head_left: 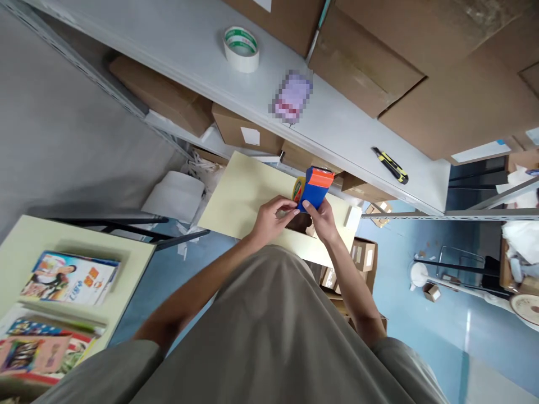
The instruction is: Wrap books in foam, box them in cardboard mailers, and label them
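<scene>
Two hands on one blue-and-orange tape dispenser (316, 188) over cream table (248, 196) | right hand (322, 220) fingers wrapped on handle; left hand (272, 216) fingertips pinched at its base | judgement: keep dispenser steady; pull tape end straight | utility knife (389, 166), tape roll (241, 49) on shelf

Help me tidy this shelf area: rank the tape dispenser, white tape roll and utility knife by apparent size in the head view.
1. tape dispenser, held by both hands
2. white tape roll; close to the dispenser, and it lies farther away, so unsure
3. utility knife, thinnest
</scene>
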Available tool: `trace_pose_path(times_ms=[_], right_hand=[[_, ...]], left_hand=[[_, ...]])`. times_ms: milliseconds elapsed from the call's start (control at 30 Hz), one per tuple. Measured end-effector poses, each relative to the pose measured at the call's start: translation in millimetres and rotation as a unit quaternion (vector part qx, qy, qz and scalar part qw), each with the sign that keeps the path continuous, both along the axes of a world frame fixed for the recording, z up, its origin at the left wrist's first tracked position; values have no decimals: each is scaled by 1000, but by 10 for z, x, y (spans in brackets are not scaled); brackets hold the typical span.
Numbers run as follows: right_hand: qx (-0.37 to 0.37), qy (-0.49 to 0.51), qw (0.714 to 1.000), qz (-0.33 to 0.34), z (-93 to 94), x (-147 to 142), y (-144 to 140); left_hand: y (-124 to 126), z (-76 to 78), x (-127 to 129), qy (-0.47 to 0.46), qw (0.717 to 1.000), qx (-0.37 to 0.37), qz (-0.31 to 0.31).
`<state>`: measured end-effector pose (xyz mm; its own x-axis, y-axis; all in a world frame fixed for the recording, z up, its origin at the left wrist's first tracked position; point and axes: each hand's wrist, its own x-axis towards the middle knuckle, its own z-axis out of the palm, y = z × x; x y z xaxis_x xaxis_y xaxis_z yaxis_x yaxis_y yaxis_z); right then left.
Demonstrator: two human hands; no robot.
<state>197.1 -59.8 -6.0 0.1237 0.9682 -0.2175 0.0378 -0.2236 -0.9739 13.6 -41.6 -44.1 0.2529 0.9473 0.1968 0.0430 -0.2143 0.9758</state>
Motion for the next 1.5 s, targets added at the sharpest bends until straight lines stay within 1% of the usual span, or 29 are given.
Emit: trace_pose_path(times_ms=[100,167,233,300,400,433,500,567,633,733,867,967,1067,1167,1300,1400,1500], right_hand=[[-16,-12,1000,19,-7,-58,-40],[-35,-24,998,39,-36,-90,-84],[-55,-52,995,58,-81,-110,-142],[-73,-86,991,79,-122,-120,-210],[-102,-116,980,127,-137,-129,-319],[-114,-122,975,145,-124,-134,-353],[-134,-139,965,178,-70,-148,-410],[-144,-170,953,203,11,-166,-450],[-146,-207,942,221,102,-186,-471],[-160,-252,923,242,212,-211,-475],[-204,-278,902,259,265,-247,-447],[-235,-285,893,258,271,-287,-395],[-275,-305,877,250,303,-315,-279],[-321,-323,853,256,383,-321,-73],[-362,-318,820,309,544,-365,266],[-382,-315,799,342,690,-408,476],[-393,-365,757,374,847,-371,618]], left_hand=[[-52,-37,-88,11,1000,13,-2],[-77,-59,-187,24,999,12,-29],[-72,-83,-321,28,998,-11,-59],[-20,-110,-480,14,996,-68,-62],[149,-146,-708,-18,980,-190,-48],[217,-155,-766,-29,972,-227,-57],[338,-164,-841,-53,951,-290,-96],[416,-163,-864,-78,932,-329,-132],[442,-159,-855,-100,921,-347,-147],[427,-175,-842,-130,914,-356,-144],[393,-290,-873,-134,915,-356,-137],[343,-439,-866,-131,911,-374,-118],[235,-598,-786,-148,905,-394,-66],[92,-726,-664,-179,895,-408,-8],[-32,-826,-514,-186,870,-454,43],[-21,-894,-461,-188,868,-454,70],[45,-1024,-467,-187,865,-452,110]])
